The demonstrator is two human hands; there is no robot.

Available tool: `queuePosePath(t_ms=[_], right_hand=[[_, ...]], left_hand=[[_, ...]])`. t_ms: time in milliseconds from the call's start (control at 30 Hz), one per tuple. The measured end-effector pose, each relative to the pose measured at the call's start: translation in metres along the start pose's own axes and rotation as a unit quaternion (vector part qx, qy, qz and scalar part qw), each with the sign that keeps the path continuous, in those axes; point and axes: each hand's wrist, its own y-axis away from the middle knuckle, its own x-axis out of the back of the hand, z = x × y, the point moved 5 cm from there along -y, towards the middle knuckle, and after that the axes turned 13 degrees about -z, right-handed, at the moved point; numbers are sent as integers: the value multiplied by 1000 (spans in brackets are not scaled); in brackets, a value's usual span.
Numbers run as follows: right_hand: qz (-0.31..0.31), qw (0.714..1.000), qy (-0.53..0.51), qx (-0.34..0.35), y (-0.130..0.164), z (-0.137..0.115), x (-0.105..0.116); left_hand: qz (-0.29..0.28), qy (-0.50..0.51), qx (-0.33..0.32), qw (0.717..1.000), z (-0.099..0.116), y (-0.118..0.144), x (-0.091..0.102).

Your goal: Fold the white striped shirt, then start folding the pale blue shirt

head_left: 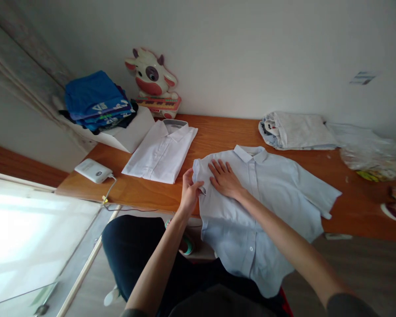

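A white short-sleeved shirt [279, 193] lies front up on the wooden table, its hem hanging over the near edge. Its collar points to the wall, and the sleeve on the right is spread out. My left hand [189, 191] pinches the edge of the sleeve on the left, fingers closed on the cloth. Flat on the shirt's chest, just right of that sleeve, rests my right hand [227, 179] with its fingers spread. To the left of my hands lies a folded white shirt [160, 149], collar toward the wall.
Folded blue clothes [97, 101] sit on a white box [132, 132] beside a cow-shaped toy keyboard [156, 88]. A white power bank [93, 171] with a cable lies at the left. Folded pale clothes [300, 130] and clear plastic bags [369, 152] are at the back right of the table [218, 125].
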Motion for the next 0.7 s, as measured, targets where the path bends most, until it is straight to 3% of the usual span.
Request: queuePosePath(t_ms=[67, 167, 233, 300, 400, 467, 533, 633, 700], right_hand=[[39, 994, -101, 6, -6, 7, 8], [113, 963, -245, -19, -2, 27, 24], [122, 940, -317, -43, 9, 38, 27], [107, 927, -356, -57, 21, 43, 25], [102, 950, -288, -65, 34, 43, 24], [102, 969, -215, -67, 35, 41, 27], [87, 984, -134, -76, 32, 37, 35], [72, 995, -31, -55, 17, 24, 52], [78, 997, -19, -4, 0, 10, 61]], left_hand=[[-50, 14, 0, 999, 5, 1, -17], [-160, -3, 11, 987, 14, -4, -39], [-178, -78, 3, 981, 18, -10, -41], [-154, -205, -44, 966, 22, -15, -34], [-150, -424, -121, 885, 20, -17, -28], [-176, -532, -131, 817, 11, -16, -27], [-200, -596, -126, 767, 1, -15, -26], [-226, -638, -131, 724, -6, -15, -28], [-230, -654, -138, 707, -5, -16, -30]])
